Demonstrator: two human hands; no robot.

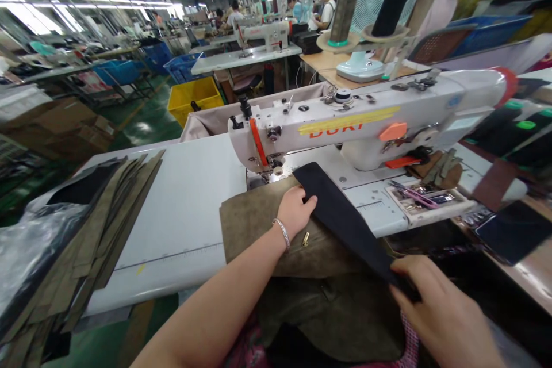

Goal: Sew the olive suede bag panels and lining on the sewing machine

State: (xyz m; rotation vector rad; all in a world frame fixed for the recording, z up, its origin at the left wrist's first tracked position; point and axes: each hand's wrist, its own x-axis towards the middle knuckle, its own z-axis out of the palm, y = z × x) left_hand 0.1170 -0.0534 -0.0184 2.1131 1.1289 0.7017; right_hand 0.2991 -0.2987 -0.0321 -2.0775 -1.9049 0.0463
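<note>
A long black fabric strip (pixel 340 215) lies slantwise over a brown-olive piece (pixel 250 224) in front of the sewing machine (pixel 328 121). My left hand (pixel 296 210), with a silver bracelet at the wrist, presses on the brown piece, its thumb at the black strip's upper left edge. The near right end of the strip is pinched between the thumb and fingers of my right hand (pixel 435 299). A small gold metal piece (pixel 306 239) rests on the brown material just right of the bracelet. More brown material hangs over the table's front edge.
Long olive strips (pixel 103 218) are stacked at the left of the white table (pixel 185 184), beside clear plastic. A tray (pixel 426 201) with purple-handled scissors stands at the right, near a dark phone-like slab (pixel 517 231). Thread cones and a fan (pixel 383 0) rise behind the machine.
</note>
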